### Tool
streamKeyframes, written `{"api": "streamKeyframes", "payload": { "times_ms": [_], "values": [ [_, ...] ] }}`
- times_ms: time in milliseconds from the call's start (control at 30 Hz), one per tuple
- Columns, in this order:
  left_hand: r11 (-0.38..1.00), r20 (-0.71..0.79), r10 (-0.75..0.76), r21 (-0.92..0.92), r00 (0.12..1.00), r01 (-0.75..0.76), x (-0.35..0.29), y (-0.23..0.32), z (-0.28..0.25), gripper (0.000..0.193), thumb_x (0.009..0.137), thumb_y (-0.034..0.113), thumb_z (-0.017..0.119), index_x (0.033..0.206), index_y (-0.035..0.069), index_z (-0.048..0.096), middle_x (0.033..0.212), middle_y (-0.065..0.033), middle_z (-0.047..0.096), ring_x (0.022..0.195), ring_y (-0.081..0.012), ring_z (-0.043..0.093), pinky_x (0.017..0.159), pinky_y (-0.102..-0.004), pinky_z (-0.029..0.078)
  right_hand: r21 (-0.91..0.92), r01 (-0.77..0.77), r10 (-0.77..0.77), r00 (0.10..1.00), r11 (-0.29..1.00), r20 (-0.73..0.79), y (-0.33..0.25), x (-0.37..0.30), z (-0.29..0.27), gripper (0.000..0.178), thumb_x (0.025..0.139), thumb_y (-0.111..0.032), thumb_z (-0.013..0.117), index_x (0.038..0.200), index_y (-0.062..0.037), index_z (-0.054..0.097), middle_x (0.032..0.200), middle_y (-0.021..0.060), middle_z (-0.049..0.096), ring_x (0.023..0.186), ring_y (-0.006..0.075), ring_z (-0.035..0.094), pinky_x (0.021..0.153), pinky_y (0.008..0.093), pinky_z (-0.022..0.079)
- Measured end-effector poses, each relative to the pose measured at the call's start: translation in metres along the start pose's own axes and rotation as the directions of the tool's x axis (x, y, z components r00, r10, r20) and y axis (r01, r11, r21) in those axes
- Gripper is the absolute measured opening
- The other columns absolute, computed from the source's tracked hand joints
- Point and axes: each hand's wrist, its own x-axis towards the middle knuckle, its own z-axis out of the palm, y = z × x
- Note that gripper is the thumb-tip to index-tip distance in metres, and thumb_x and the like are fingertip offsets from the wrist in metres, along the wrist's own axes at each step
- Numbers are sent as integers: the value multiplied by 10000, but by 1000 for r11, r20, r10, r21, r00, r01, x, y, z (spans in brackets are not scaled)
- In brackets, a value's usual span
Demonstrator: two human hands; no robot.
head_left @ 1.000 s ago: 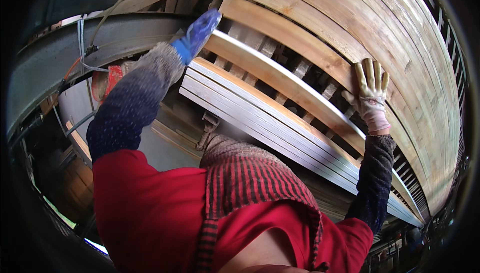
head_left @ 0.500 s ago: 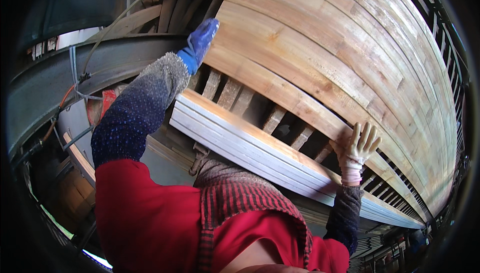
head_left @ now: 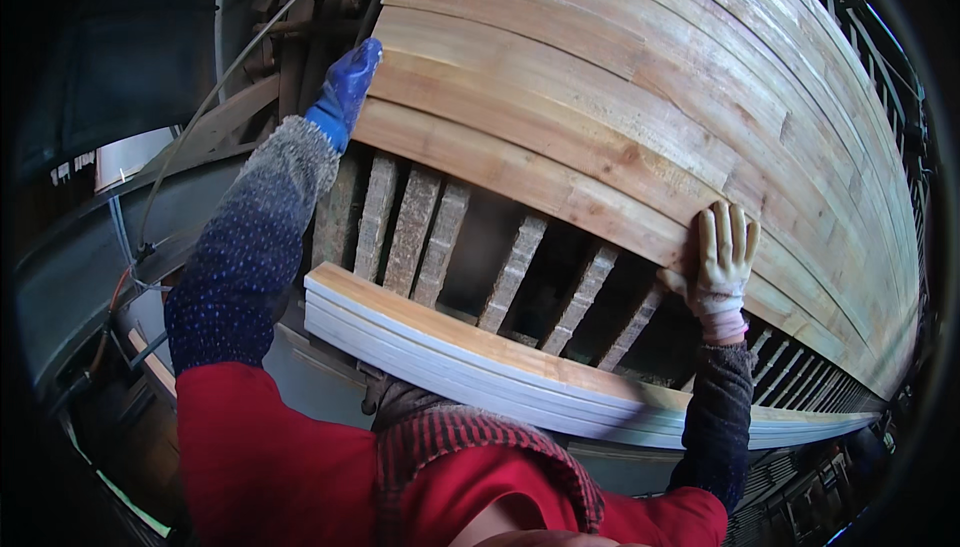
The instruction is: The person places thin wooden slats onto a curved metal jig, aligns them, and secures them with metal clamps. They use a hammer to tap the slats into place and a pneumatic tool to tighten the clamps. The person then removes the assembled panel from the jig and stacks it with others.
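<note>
My left hand [head_left: 347, 82], in a blue coated glove, presses against the left end of the wooden boards [head_left: 540, 72]. Its fingers look stretched out along the board ends, though they are partly hidden. My right hand [head_left: 724, 262] wears a cream glove and lies flat over the near board [head_left: 500, 162], fingers spread forward and thumb at its near edge. These pale boards lie side by side in a broad layer. Closer to my body is a stack of long boards [head_left: 480, 352] with whitish sides and a bare wood top; neither hand touches it.
Rough, spaced slats [head_left: 415, 232] with dark gaps run between the layer and the stack. A grey metal beam [head_left: 85, 257] curves along the left, with a thin hose [head_left: 225, 82] above it. A dark frame [head_left: 880, 77] stands beyond the far right boards.
The near boards have shifted away from the stack, widening the strip of exposed slats. Both hands have stayed against the boards. My view has shifted a little.
</note>
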Motion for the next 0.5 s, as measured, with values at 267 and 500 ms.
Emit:
{"api": "streamKeyframes", "payload": {
  "times_ms": [267, 500],
  "values": [
    [914, 554, 257, 127, 792, -386, -100, 1, -133, 325, 1050, 219, 482, 1267, 19, 619, 1241, -105, 663, 1160, -232, 620, 1053, -343, 453, -106, -101, 121, 973, 989, 196, -13, 14, -32, 886, 764, -446, 739, 1496, -117, 363, 1523, 118, 403, 1442, 324, 317, 1156, 556, 217],
    [992, 498, -43, -82, 866, 97, -207, -33, -104, 454, 1064, 205, 404, 1465, -7, 403, 1486, -152, 452, 1388, -239, 415, 1184, -340, 286, 242, -57, 48, 998, 968, 45, -110, 4, -90, 741, 852, -338, 694, 1482, -93, 392, 1502, 156, 427, 1411, 367, 365, 1147, 563, 246]
  ]
}}
